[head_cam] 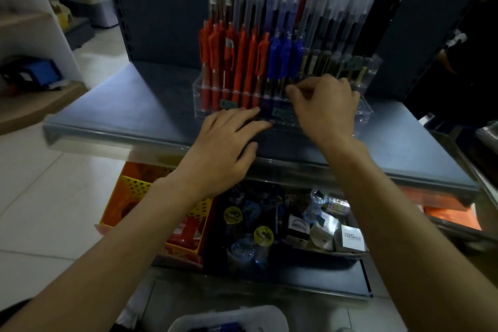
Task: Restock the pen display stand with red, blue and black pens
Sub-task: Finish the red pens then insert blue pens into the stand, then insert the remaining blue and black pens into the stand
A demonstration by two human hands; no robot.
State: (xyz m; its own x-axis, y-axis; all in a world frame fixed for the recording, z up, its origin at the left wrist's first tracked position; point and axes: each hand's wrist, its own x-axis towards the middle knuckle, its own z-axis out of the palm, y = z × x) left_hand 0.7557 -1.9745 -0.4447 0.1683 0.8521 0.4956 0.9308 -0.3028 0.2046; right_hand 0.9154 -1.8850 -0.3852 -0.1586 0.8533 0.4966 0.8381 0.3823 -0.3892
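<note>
Dark grey flat metal shelf (pixel 134 105) here. Carries a clear acrylic tiered pen display stand (pixel 363 113) towards the back, right of middle, standing upright. Also bears a left hand (pixel 226 143), laid flat, fingers straight, just before the stand. Underneath, lower shelf (pixel 323 275): holds a yellow perforated plastic basket (pixel 134 186) beside small packaged goods (pixel 350 237).

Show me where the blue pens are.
Head view: the blue pens stand centre-front in the display stand, right of the red pens, above the right hand.
</note>
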